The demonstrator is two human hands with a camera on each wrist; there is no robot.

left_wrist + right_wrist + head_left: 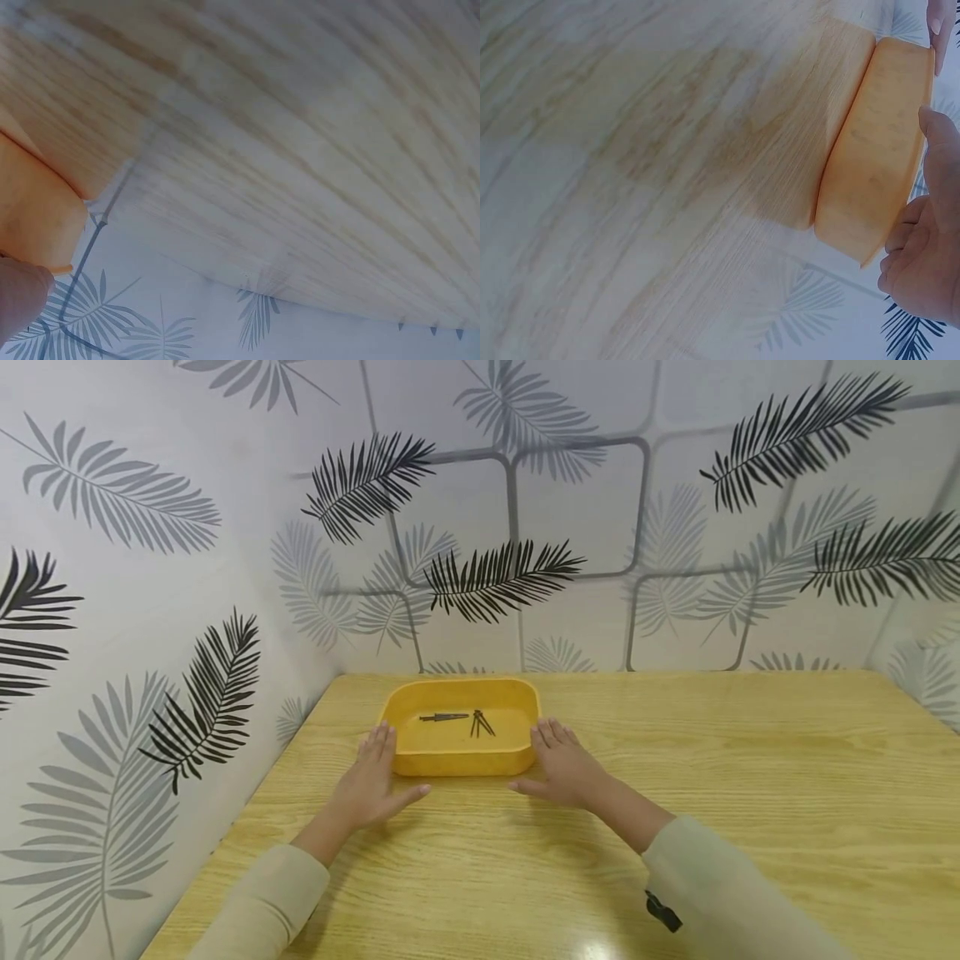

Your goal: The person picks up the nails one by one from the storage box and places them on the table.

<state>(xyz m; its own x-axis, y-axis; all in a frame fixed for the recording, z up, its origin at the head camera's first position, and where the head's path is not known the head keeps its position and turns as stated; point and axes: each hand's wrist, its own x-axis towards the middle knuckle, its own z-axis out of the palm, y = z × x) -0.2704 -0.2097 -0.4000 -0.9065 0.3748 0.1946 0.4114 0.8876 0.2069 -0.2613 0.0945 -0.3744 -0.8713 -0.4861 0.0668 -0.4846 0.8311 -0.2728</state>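
A yellow plastic tray [463, 764] with rounded corners stands on the wooden table. Inside it lie a few slim dark pointed pieces [444, 717] on the left and several thin nail-like dark pieces [482, 723] on the right. My left hand [369, 783] is at the tray's left side, fingers extended along the rim and thumb stretched toward its front. At the opposite end my right hand [566, 767] touches the right side with its fingers, thumb pointing inward before the front wall. The right wrist view shows the tray's outer wall [870, 150] beside that hand.
The wood-grain table [750, 793] stretches far to the right of the tray. A wall [465, 643] with leaf patterns rises behind its back edge, and another patterned wall [112, 635] borders the left. A small black item [663, 911] shows at the right sleeve.
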